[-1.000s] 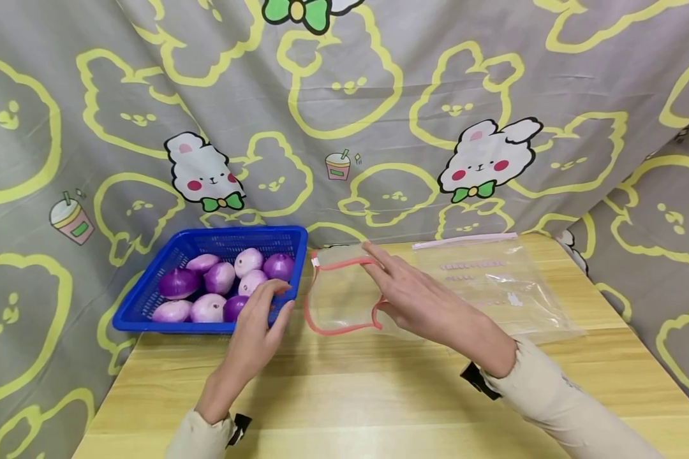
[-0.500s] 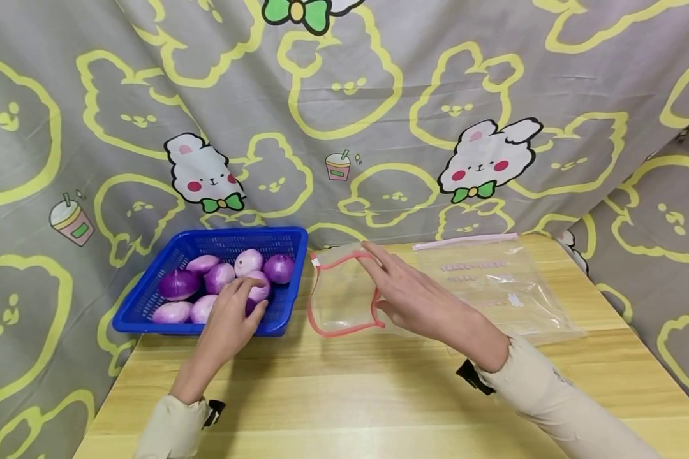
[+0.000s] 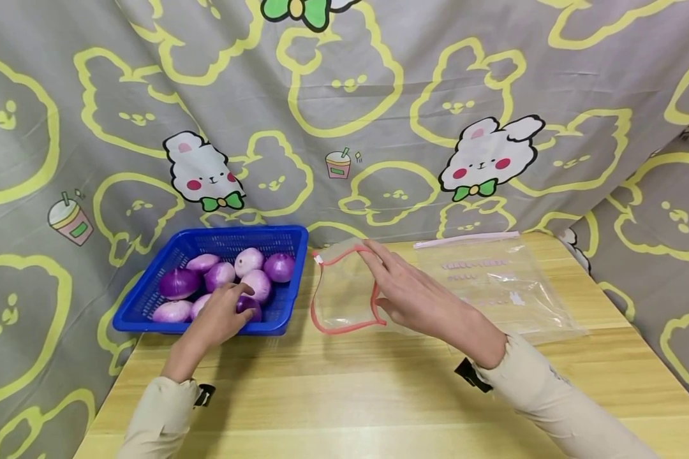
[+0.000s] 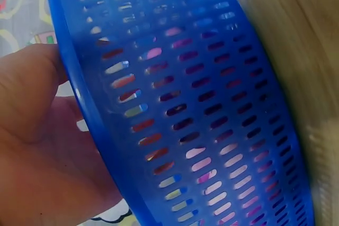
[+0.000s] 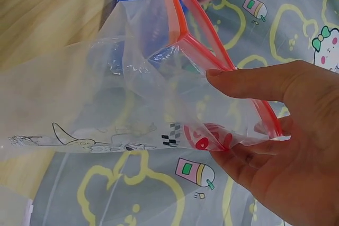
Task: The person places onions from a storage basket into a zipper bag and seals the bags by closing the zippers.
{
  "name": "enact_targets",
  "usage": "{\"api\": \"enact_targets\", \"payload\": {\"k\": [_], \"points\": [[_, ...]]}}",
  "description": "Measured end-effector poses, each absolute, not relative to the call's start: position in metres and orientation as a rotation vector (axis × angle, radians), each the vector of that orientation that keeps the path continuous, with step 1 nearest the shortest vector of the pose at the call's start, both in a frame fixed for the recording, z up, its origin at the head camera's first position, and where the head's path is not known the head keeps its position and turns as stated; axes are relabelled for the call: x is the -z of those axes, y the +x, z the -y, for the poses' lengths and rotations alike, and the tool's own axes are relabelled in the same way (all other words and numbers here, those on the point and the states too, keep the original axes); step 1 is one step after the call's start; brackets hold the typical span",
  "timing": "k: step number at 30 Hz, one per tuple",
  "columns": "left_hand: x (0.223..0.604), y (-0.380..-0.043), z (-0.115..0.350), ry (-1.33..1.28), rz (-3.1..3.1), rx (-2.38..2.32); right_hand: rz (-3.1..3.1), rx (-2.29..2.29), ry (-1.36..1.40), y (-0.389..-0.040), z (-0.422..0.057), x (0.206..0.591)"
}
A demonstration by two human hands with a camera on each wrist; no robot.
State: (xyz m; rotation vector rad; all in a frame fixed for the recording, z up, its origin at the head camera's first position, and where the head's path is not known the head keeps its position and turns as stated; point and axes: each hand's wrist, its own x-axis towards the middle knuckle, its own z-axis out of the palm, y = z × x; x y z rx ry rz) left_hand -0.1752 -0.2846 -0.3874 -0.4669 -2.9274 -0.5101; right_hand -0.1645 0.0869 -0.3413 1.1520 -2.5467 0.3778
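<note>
My right hand [image 3: 422, 296] holds the clear red-edged bag [image 5: 132, 83] at its mouth, thumb and fingers spread apart so it gapes. My left hand [image 3: 218, 313] is in the blue basket [image 3: 155, 327], fingers bent over a purple onion [image 3: 252, 309] among others; I can't tell whether they grip it. I'd call this the picking-up step; the next move calls for a secure hold before lifting. A second clear bag [image 3: 511, 293] lies flat on the table [image 3: 367, 395].

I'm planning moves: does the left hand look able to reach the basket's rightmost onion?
Probably yes: the left hand is over the basket; nothing covers the rightmost onion, though a paler onion lies between.
</note>
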Motion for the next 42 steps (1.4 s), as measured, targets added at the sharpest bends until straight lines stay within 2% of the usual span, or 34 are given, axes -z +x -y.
{"api": "enact_targets", "payload": {"k": [13,24,42], "points": [[0.384,-0.191,0.302,-0.506,3.075,0.512,2.594,-0.415,1.140,-0.169,-0.084,0.347],[0.382,-0.185,0.302,-0.449,2.982,0.519,2.607,-0.407,1.151,-0.171,-0.083,0.350],[0.375,-0.177,0.281,-0.513,2.669,0.720,2.589,-0.398,1.156,-0.173,-0.081,0.354]]}}
